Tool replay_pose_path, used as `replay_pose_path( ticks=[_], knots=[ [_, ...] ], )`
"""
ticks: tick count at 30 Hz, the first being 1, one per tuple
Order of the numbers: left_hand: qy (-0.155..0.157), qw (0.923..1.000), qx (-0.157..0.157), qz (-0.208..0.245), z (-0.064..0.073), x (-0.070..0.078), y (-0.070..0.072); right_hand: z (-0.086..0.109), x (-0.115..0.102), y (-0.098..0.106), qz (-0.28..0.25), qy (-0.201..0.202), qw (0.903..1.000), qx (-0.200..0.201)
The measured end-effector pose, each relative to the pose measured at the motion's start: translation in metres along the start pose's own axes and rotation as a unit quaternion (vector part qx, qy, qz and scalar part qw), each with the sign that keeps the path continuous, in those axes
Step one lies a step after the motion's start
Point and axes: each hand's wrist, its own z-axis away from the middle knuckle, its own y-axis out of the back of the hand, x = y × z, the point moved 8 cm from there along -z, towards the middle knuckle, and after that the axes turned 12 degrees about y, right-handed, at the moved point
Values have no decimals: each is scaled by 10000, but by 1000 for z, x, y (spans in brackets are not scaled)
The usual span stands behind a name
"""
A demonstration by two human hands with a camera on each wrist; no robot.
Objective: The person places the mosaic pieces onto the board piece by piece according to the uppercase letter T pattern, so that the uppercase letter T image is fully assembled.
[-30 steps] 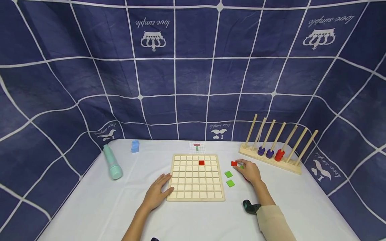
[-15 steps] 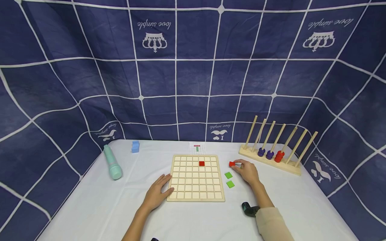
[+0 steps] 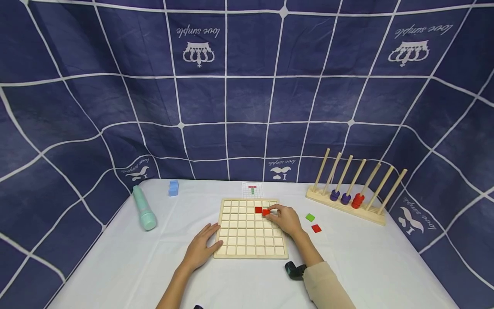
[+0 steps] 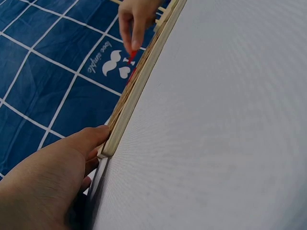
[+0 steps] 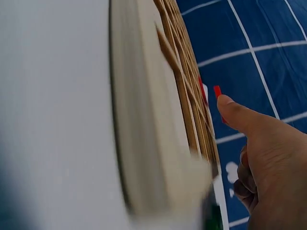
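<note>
My right hand [image 3: 287, 221] pinches a red square tile [image 3: 266, 212] just above the wooden grid board [image 3: 251, 254]. Thumb and fingertips hold the tile by its edge, seen side-on in the right wrist view [image 5: 218, 91]. Another red tile [image 3: 258, 210] lies in a cell of the board's upper part, just left of the held one. My left hand [image 3: 200, 246] rests at the board's left edge, fingers extended; in the left wrist view its thumb [image 4: 91, 138] touches the rim near a corner. A green tile [image 3: 310, 217] and a red tile [image 3: 316, 228] lie right of the board.
Behind the board lies a small pattern card [image 3: 252, 190] with a red and green T shape. A peg rack [image 3: 347, 205] with purple and red rings stands back right. At the left are a turquoise microphone-shaped object [image 3: 144, 209] and a light blue block [image 3: 173, 188].
My right hand has carried the red tile leftward from the table to over the board, uncovering a green and a red tile and covering two green ones. The left hand stays put.
</note>
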Motion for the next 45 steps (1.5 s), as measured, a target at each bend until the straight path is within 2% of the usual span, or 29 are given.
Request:
replay_pose_path(
  ticks=[6, 17, 25, 37, 45],
  knots=[
    [-32, 10000, 31, -19, 0, 2, 1, -14, -20, -20, -31, 121, 9999, -63],
    [-69, 9999, 60, -55, 0, 3, 1, -31, -26, -38, 429, -106, 9989, -173],
    [-56, 10000, 63, -18, 1, 5, 0, -30, -22, -42, 543, -310, 9976, -295],
    [-9, 10000, 49, -18, 2, 4, -1, -29, -22, -45, 467, -154, 9981, -374],
    [-9, 9999, 58, -91, 1, 1, 0, -22, -24, -34, 50, -10, 9999, -134]
  ],
)
